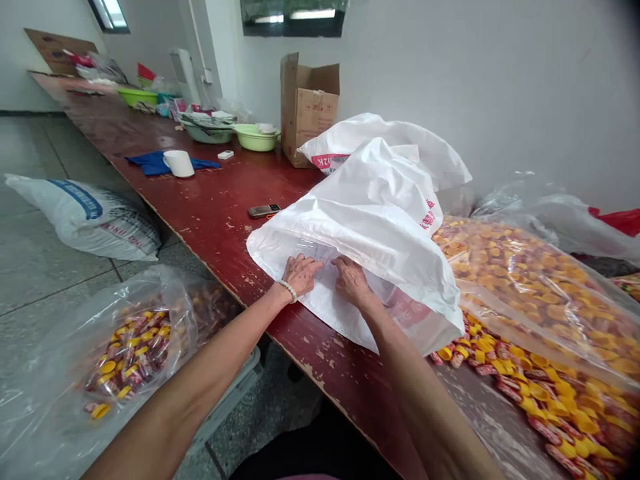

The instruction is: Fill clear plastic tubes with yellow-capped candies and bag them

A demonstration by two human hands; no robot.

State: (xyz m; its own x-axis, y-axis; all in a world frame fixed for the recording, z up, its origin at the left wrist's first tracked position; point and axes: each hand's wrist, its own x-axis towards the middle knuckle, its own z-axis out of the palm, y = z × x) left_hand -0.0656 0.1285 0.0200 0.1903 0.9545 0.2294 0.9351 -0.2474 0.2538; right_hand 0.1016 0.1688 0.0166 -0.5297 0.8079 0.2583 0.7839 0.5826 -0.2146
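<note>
A large white woven sack [370,200] lies on the red table with its mouth towards me. Inside the mouth, my left hand [301,275], with a beaded bracelet at the wrist, has its fingers curled against the sack's inner side. My right hand [351,280] is just to its right under the raised upper layer, fingertips bent inward and pressed together. What the fingertips pinch is too small to tell. Thin clear plastic shows faintly beyond them.
Red-and-yellow capped pieces [550,393] lie at the right under clear plastic. More fill a clear bag [133,353] at the lower left. A phone [264,211], white mug [179,163], green basin [256,137] and cardboard box [315,113] stand farther back. A full sack [90,217] lies on the floor.
</note>
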